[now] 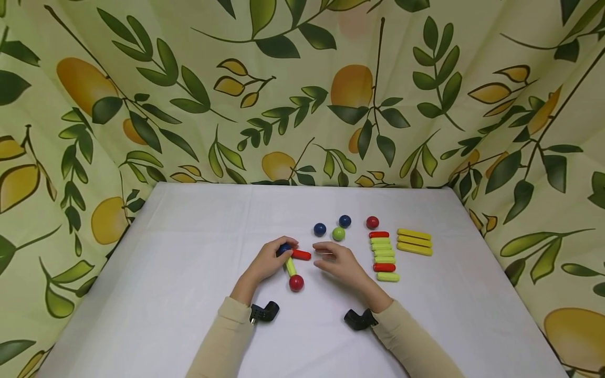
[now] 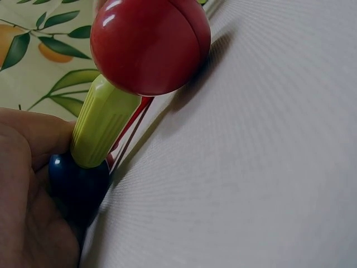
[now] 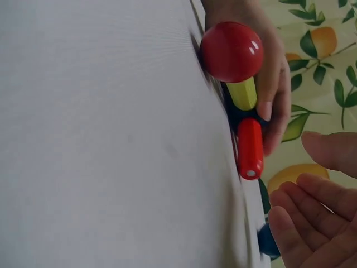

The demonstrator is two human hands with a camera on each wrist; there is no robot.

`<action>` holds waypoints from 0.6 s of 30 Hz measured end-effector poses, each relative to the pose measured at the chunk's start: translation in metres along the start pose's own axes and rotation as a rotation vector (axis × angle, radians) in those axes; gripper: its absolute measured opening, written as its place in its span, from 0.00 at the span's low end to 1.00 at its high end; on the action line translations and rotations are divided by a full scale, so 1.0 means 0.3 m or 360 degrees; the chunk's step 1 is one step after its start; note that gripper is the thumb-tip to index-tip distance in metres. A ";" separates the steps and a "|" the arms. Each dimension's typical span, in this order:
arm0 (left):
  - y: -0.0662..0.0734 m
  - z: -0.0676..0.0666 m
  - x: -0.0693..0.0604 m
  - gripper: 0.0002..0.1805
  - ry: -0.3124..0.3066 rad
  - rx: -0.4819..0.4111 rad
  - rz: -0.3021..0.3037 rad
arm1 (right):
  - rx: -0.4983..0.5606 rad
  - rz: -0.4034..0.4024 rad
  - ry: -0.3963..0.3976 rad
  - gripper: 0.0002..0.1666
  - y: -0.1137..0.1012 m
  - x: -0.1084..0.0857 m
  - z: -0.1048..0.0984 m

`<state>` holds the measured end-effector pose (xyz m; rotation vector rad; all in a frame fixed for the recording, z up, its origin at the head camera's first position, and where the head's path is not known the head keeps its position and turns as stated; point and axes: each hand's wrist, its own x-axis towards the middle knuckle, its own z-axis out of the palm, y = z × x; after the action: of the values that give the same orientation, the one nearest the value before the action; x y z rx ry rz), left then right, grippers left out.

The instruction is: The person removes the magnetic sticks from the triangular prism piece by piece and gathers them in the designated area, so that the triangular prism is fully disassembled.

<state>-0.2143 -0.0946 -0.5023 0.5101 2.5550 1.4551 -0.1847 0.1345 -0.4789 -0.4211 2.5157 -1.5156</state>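
Observation:
My left hand (image 1: 266, 261) grips a blue ball (image 2: 78, 181) between thumb and fingers, low over the white table. A yellow-green rod (image 2: 106, 123) runs from this ball to a glossy red ball (image 1: 296, 283) on the side towards me. From the same blue ball a red rod (image 3: 250, 148) points right, its free end showing a small silvery dot. My right hand (image 1: 341, 262) is held just right of that end, apart from it, fingers loosely bent and nothing in them. Fingers partly cover the blue ball in the head view.
Behind the hands lie two blue balls (image 1: 320, 229), a green ball (image 1: 338, 233) and another red ball (image 1: 372, 222). To the right, several short green and red rods (image 1: 384, 253) form a column, beside three longer yellow rods (image 1: 414, 244). Patterned cloth (image 1: 302, 131) borders the table (image 1: 189, 226).

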 end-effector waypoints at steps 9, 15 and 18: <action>-0.005 0.000 0.001 0.13 0.0030 0.0014 0.0011 | -0.0037 0.0003 -0.0032 0.24 0.004 0.068 0.065; -0.007 0.002 0.000 0.14 0.0030 0.0036 0.0033 | -0.0180 -0.0072 0.0011 0.20 0.004 0.087 0.091; -0.006 0.000 0.002 0.14 0.0027 0.0037 0.0039 | -0.0251 -0.0112 0.0047 0.18 0.011 0.092 0.095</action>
<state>-0.2153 -0.0951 -0.5039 0.5363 2.5911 1.4451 -0.2031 0.1030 -0.4953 -0.5189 2.6805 -1.3607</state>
